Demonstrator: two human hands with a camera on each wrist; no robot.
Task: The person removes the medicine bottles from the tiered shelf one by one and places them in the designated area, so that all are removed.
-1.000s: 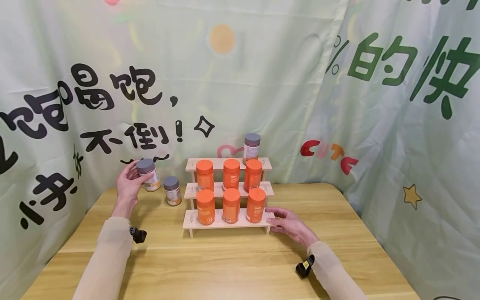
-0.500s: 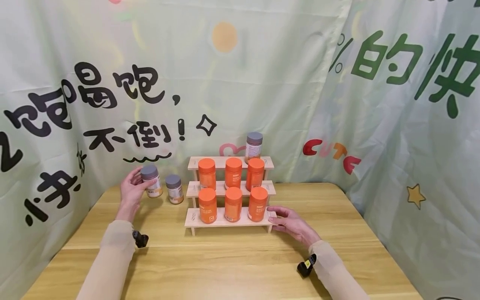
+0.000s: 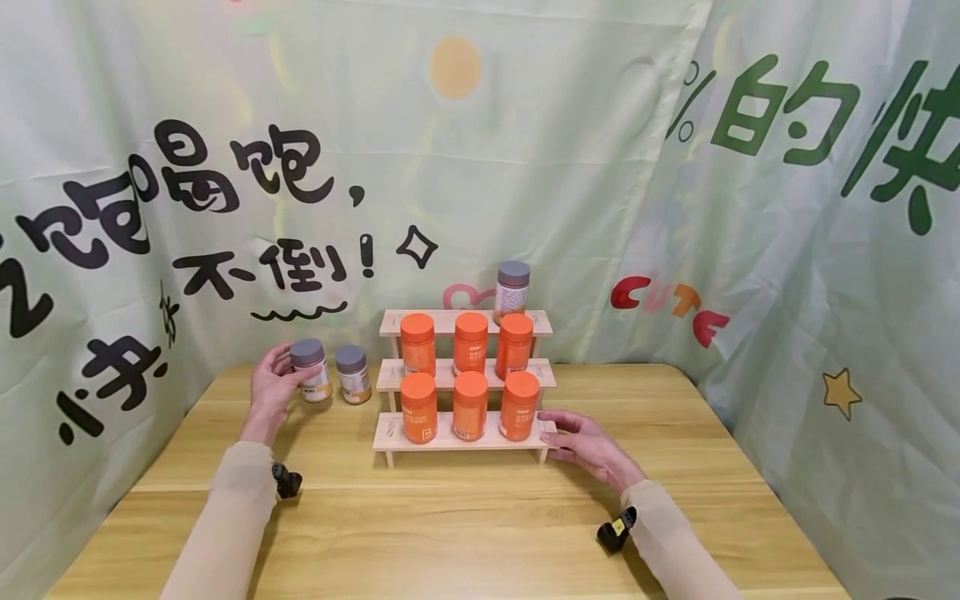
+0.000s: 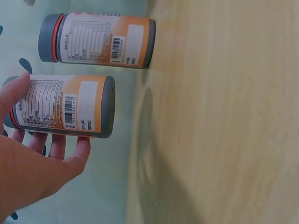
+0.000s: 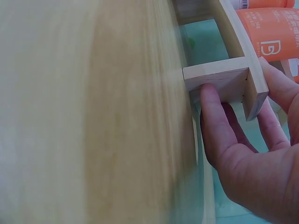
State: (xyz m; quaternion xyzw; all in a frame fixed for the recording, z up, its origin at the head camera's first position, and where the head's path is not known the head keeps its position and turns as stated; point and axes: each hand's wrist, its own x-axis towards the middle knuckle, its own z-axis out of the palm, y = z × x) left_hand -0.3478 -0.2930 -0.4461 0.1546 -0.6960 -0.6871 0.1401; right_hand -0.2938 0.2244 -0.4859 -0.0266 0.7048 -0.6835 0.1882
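My left hand (image 3: pixel 272 390) grips a grey-lidded jar (image 3: pixel 311 377) by its upper part. In the left wrist view, thumb and fingers lie on opposite sides of that jar, and its base is off the table. A second grey-lidded jar (image 3: pixel 354 379) stands close to its right on the tabletop. My right hand (image 3: pixel 592 450) holds the right end of the lowest step of a three-tier wooden rack (image 3: pixel 450 446); in the right wrist view its fingers touch the end leg (image 5: pixel 217 72). Orange jars (image 3: pixel 470 410) line the lower two tiers, and one grey-lidded jar (image 3: pixel 513 292) is on the top tier.
The wooden table (image 3: pixel 450 525) stretches in front of the rack. A printed cloth backdrop (image 3: pixel 525 167) hangs close behind it and along both sides. Black wrist cameras sit at both sleeves.
My left hand has lowered the held jar and brought it right, nearer to the standing one. The right hand stays at the rack's end. The head view has shifted slightly.
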